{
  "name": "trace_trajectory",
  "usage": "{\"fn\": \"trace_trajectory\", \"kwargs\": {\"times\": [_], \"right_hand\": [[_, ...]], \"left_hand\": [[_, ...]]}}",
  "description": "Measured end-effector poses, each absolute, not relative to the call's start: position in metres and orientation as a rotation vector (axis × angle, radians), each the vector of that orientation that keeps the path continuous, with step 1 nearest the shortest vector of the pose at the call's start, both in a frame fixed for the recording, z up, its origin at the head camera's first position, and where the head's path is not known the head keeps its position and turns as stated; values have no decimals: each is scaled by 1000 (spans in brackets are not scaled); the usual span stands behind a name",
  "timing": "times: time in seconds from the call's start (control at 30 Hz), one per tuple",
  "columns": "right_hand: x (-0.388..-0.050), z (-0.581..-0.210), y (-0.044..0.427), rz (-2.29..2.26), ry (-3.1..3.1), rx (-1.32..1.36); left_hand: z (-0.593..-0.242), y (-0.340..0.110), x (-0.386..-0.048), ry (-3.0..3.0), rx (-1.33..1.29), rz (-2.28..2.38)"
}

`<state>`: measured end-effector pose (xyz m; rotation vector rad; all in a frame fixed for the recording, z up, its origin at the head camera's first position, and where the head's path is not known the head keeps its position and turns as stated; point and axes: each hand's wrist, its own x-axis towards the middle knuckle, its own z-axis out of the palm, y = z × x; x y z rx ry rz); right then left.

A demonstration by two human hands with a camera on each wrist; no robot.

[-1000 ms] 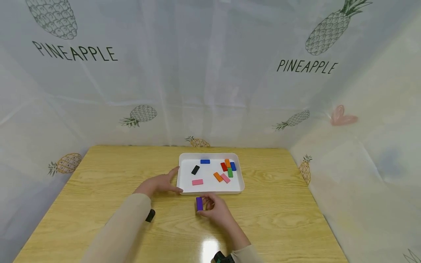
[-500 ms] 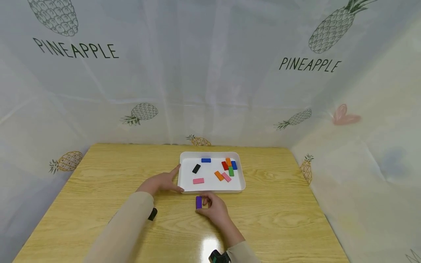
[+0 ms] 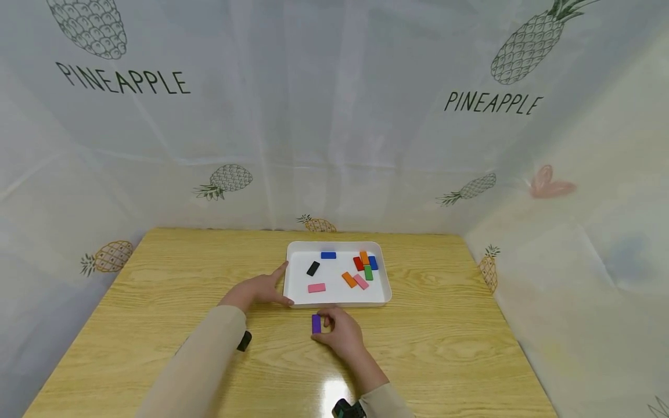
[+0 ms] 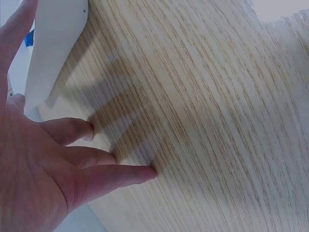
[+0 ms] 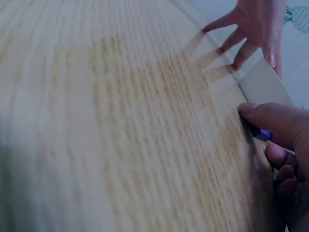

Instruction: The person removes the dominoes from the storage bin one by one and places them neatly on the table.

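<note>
A small purple block [image 3: 316,324] lies at the table's middle, just in front of the white tray [image 3: 340,304]. My right hand [image 3: 342,334] pinches it between thumb and fingers; in the right wrist view the thumb covers much of the purple block [image 5: 262,135]. At the tray's near left corner is my left hand [image 3: 258,290], thumb and index finger spread along the rim. The left wrist view has the other fingers of that left hand [image 4: 63,164] reaching out straight, tips at the wooden table.
Several coloured blocks lie flat in the tray: a black block [image 3: 313,268], a pink block [image 3: 316,288] and a blue block [image 3: 328,255] on the left, a mixed cluster around a green block [image 3: 368,273] on the right. A pineapple-print curtain [image 3: 334,116] hangs behind the wooden table [image 3: 444,348].
The right hand and purple block have shifted very slightly left relative to the tray. The left hand stays at the tray corner. The head view has moved a little.
</note>
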<state>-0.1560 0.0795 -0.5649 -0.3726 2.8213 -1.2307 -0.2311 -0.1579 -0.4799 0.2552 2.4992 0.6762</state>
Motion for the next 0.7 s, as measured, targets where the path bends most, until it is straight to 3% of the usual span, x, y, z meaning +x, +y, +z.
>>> {"fn": "trace_trajectory", "kwargs": {"times": [0.4, 0.7], "right_hand": [[-148, -560, 84, -1514, 2630, -343], [-158, -515, 104, -1617, 2551, -324]], "left_hand": [[-478, -158, -229, 2482, 261, 701], [-478, -158, -230, 2472, 266, 704]]}}
